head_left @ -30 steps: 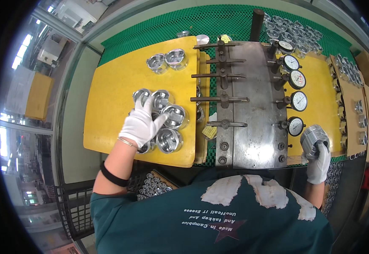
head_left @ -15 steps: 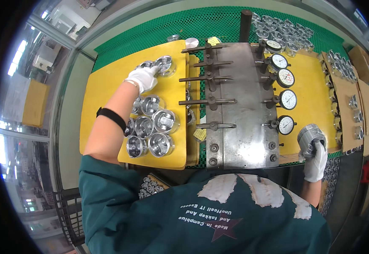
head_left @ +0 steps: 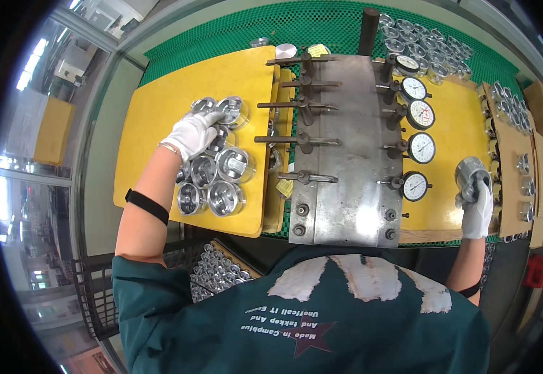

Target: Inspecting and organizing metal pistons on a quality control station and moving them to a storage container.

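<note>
My left hand (head_left: 190, 134), in a white glove, reaches over a cluster of shiny metal pistons on a yellow board (head_left: 153, 118) at the left. Its fingertips are closed at the near rim of one piston (head_left: 232, 111); another piston (head_left: 204, 105) lies just beside. Nearer me stand several more, among them a piston (head_left: 234, 165) with its hollow side up. At the right, my gloved right hand (head_left: 478, 212) grips a piston (head_left: 471, 174) above the right yellow board, with fingers in its hollow end. Part of the left fingers' hold is hidden.
Between the boards stands a steel fixture (head_left: 352, 156) with clamp rods and several dial gauges (head_left: 421, 148). More pistons (head_left: 424, 47) crowd the green mat at the back right. A cardboard-topped stack (head_left: 514, 181) carries pistons at the far right. A crate of pistons (head_left: 218, 271) sits below the edge.
My left hand has drawn two pistons nearer to me, toward the rest of the cluster. My right hand has carried its piston to the right and farther away. The whole view has shifted slightly.
</note>
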### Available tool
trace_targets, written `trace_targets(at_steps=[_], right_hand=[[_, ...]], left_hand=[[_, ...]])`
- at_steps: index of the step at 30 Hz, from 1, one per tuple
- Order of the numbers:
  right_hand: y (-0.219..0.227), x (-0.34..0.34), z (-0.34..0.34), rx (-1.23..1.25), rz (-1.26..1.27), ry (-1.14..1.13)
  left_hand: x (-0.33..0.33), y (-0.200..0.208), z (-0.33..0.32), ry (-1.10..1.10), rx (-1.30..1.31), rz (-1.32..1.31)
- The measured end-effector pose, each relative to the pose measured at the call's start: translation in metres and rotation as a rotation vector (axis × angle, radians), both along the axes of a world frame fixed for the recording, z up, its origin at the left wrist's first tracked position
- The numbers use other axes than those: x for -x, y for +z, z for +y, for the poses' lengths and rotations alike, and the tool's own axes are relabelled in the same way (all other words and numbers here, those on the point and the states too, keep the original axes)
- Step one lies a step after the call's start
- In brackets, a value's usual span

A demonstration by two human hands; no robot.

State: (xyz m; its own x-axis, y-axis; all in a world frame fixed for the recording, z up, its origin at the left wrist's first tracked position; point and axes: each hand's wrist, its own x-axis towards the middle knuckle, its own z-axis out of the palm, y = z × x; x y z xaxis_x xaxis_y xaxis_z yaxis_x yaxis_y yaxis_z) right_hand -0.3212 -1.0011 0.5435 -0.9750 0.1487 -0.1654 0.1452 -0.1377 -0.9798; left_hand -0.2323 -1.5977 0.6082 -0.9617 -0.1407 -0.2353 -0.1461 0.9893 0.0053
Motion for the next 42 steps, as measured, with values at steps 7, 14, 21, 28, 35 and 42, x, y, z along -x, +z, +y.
trace_targets(at_steps=[7,14,21,28,35,42], right_hand=[[-0.057,0.114,0.002,-0.284,-0.209,0.134],[-0.101,0.222,-0.045,-0.315,-0.261,0.116],[-0.144,0.288,-0.045,-1.213,-0.036,0.163],[-0.082,0.207,-0.027,-0.478,0.119,0.078],[0.069,-0.001,-0.104,-0.272,0.418,0.775],[0.026,-0.061,-0.16,-0.673,0.829,0.929]], left_hand=[[-0.068,0.037,0.081,0.119,0.041,0.321],[-0.143,0.0,0.149,0.138,0.067,0.311],[-0.151,-0.034,0.155,0.129,0.288,0.397],[-0.165,0.002,0.172,0.864,-0.634,0.55],[-0.112,0.022,0.223,0.774,-1.651,0.479],[-0.072,-0.01,0.239,0.131,-0.883,0.141]])
